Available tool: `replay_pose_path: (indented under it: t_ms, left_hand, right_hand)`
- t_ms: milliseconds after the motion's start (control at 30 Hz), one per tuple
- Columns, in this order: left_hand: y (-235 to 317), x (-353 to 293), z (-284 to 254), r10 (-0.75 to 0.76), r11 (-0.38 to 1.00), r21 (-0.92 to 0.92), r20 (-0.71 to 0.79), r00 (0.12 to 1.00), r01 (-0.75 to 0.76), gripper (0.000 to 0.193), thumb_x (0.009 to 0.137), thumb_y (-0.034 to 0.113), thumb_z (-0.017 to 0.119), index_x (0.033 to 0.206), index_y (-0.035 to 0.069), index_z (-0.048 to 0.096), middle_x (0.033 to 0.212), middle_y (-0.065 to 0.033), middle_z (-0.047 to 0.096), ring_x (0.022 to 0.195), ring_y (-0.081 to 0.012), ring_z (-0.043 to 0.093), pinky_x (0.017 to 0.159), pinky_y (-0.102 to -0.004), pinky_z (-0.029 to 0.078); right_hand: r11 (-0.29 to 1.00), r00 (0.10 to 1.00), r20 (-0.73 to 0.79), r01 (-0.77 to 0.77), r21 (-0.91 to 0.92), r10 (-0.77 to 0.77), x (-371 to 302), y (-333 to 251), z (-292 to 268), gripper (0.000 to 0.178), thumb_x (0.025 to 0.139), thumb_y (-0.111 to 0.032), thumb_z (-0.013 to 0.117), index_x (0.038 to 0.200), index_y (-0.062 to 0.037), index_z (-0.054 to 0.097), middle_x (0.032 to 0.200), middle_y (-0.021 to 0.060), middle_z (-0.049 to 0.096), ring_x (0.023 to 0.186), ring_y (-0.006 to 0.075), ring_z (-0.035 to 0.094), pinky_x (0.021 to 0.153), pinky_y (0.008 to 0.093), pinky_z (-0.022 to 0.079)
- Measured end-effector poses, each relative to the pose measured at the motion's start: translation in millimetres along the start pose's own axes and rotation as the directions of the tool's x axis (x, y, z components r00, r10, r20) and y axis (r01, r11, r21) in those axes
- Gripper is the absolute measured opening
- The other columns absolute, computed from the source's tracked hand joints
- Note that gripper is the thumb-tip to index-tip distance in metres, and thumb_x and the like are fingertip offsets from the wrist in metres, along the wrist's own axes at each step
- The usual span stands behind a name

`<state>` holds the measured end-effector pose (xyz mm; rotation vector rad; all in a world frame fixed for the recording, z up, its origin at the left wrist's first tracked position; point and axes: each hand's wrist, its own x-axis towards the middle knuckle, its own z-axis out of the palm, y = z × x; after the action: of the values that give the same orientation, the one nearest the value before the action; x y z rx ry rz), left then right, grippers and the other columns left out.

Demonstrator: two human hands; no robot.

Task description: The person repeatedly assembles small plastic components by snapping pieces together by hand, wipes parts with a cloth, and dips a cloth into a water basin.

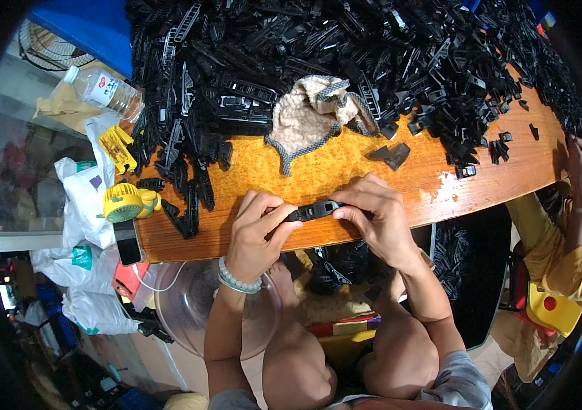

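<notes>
A small, elongated black plastic part (315,210) with an opening near its right end is held level above the near edge of the wooden table (239,171). My left hand (256,224) pinches its left end between thumb and fingers. At the other end, my right hand (378,213) is closed on it the same way; the fingertips cover both tips. Just beyond lies a crumpled beige cloth (301,123) with a dark checked border. A great heap of black plastic parts (236,51) fills the far side of the table, and a loose dark piece (392,156) lies nearer.
At the left edge are a yellow handheld fan (123,203), a phone (128,247), a yellow plastic piece (118,148) and a clear bottle (110,93). Below the table are a translucent basin (185,311) and a black bin (472,294). Another person's arm (574,212) reaches in at right.
</notes>
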<state>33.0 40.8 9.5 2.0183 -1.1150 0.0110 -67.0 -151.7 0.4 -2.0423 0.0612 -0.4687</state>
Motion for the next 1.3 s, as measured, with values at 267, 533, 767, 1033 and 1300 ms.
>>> replay_pose_path:
  t_ms: [267, 533, 767, 1033, 1300]
  left_hand:
    - [3.7, 5.2, 4.4, 0.029, 1.000, -0.004, 0.023, 0.999, -0.029, 0.017, 0.075, 0.002, 0.072, 0.090, -0.002, 0.064, 0.084, -0.0112, 0.057, 0.080, -0.0288, 0.054, 0.071, -0.0377, 0.046]
    - [-34.7, 5.4, -50.6, -0.037, 0.970, 0.220, -0.294, 0.955, 0.105, 0.037, 0.084, 0.017, 0.072, 0.116, 0.000, 0.063, 0.114, -0.0160, 0.060, 0.109, -0.0314, 0.056, 0.095, -0.0368, 0.043]
    - [-90.5, 54.1, -60.7, -0.283, 0.890, 0.294, -0.243, 0.928, 0.348, 0.055, 0.094, 0.048, 0.056, 0.139, 0.019, 0.049, 0.148, -0.0340, 0.026, 0.137, -0.0479, 0.027, 0.112, -0.0479, 0.025]
    - [-62.0, 39.8, -25.2, -0.299, 0.899, 0.243, -0.266, 0.916, 0.364, 0.065, 0.091, 0.047, 0.061, 0.143, 0.012, 0.044, 0.153, -0.0353, 0.012, 0.140, -0.0504, 0.021, 0.111, -0.0466, 0.030]
    - [-67.1, 24.1, -30.6, -0.339, 0.907, 0.040, -0.521, 0.783, 0.419, 0.049, 0.090, 0.015, 0.067, 0.133, -0.002, 0.051, 0.120, -0.0180, 0.060, 0.104, -0.0285, 0.060, 0.089, -0.0362, 0.048]
  right_hand:
    - [0.970, 0.992, 0.057, 0.123, -0.209, -0.113, 11.0, -8.4, 6.7, 0.021, 0.075, -0.010, 0.075, 0.095, -0.0025, 0.072, 0.090, 0.0078, 0.058, 0.086, 0.0271, 0.053, 0.079, 0.0376, 0.040]
    - [0.971, 0.984, 0.174, 0.082, -0.225, -0.043, -23.9, -29.0, -24.3, 0.019, 0.077, -0.014, 0.075, 0.093, -0.0032, 0.071, 0.094, 0.0085, 0.062, 0.089, 0.0280, 0.056, 0.081, 0.0376, 0.043]
    - [0.745, 0.948, -0.281, -0.080, -0.663, -0.149, 4.5, 15.9, -41.5, 0.034, 0.077, -0.003, 0.070, 0.110, -0.0067, 0.067, 0.111, 0.0110, 0.062, 0.095, 0.0277, 0.056, 0.085, 0.0388, 0.044]
    - [0.826, 0.975, -0.140, 0.068, -0.559, -0.175, 1.2, 8.4, -6.8, 0.033, 0.078, -0.005, 0.070, 0.111, -0.0016, 0.065, 0.111, 0.0109, 0.061, 0.095, 0.0283, 0.055, 0.081, 0.0380, 0.044]
    - [0.758, 0.976, 0.002, 0.171, -0.630, -0.218, 8.7, 1.7, 2.0, 0.037, 0.079, -0.008, 0.067, 0.116, -0.0082, 0.065, 0.119, 0.0095, 0.058, 0.106, 0.0267, 0.051, 0.086, 0.0390, 0.039]
